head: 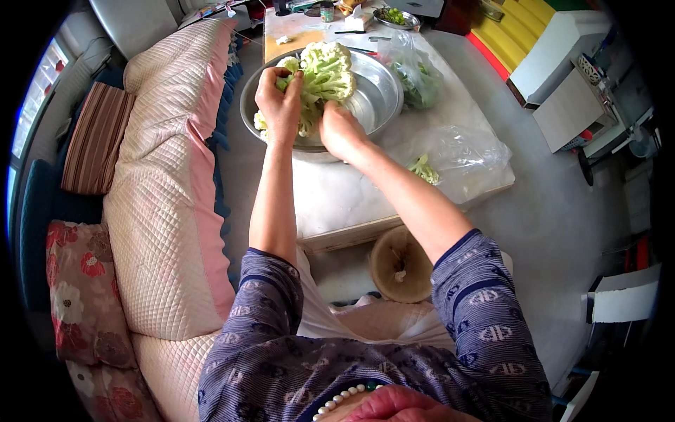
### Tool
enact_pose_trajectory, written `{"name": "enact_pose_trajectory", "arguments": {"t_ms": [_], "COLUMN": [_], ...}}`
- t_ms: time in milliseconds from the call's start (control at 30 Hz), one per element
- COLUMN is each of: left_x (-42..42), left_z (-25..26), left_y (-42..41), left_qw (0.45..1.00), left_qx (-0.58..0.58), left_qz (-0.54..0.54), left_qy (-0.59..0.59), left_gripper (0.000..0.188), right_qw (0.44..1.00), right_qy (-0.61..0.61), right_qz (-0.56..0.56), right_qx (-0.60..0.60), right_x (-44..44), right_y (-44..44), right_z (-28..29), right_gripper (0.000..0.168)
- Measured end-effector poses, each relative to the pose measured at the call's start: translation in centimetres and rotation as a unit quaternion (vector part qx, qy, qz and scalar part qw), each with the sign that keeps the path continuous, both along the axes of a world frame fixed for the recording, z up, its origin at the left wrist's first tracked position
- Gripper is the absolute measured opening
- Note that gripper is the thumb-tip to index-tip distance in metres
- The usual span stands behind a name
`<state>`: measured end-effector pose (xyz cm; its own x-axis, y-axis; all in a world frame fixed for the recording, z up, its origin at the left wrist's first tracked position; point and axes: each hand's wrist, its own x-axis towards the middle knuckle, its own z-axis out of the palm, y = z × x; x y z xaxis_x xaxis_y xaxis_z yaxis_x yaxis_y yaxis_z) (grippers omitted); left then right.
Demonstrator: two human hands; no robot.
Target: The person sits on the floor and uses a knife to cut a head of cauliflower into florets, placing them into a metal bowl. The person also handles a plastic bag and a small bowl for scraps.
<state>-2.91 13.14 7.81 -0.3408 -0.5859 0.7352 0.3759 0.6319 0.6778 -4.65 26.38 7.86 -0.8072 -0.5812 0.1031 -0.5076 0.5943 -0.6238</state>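
Observation:
A pale green-white cauliflower [327,74] is held over a wide stainless steel basin [387,92]. My left hand [279,103] grips it from the left, with the thumb on the green stalks. Curled at its lower side, my right hand [340,129] holds on to the stalk part; its fingertips are hidden, so anything else in them cannot be seen. Smaller cauliflower florets [260,121] show at the left inside the basin, partly behind my left hand. Another cauliflower piece [423,170] lies on the marble-look table [337,195], right of my right forearm.
A crumpled clear plastic bag [469,153] spreads over the table's near right corner. Beside the basin stands a plastic bag of green vegetables [416,79]. Farther back are a tissue box [358,21] and a metal plate of green fruit [396,18]. A round bin [401,264] sits below the table edge; a quilted sofa [163,211] runs along the left.

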Motion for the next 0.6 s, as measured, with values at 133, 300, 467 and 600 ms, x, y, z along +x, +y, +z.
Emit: {"name": "enact_pose_trajectory", "arguments": {"t_ms": [133, 300, 467, 600], "left_x": [0.5, -0.5, -2.1, -3.1], "left_z": [0.4, -0.4, 0.3, 1.3], "left_y": [0.2, -0.3, -1.2, -3.2], "left_qw": [0.999, 0.998, 0.989, 0.974], "left_qx": [-0.009, -0.016, -0.042, -0.054], "left_qz": [0.001, -0.036, -0.06, -0.125], "left_qy": [-0.032, -0.049, -0.125, -0.179], "left_gripper": [0.019, 0.021, 0.026, 0.026], "right_qw": [0.986, 0.966, 0.895, 0.857], "right_qy": [-0.129, -0.214, -0.375, -0.431], "right_qz": [0.042, 0.067, 0.093, 0.122], "right_qx": [-0.092, -0.133, -0.224, -0.253], "right_x": [-1.2, -2.5, -3.7, -5.0], "right_y": [1.8, 2.6, 4.0, 5.2], "right_z": [0.7, 0.3, 0.3, 0.8], "right_gripper": [0.02, 0.018, 0.016, 0.016]}}
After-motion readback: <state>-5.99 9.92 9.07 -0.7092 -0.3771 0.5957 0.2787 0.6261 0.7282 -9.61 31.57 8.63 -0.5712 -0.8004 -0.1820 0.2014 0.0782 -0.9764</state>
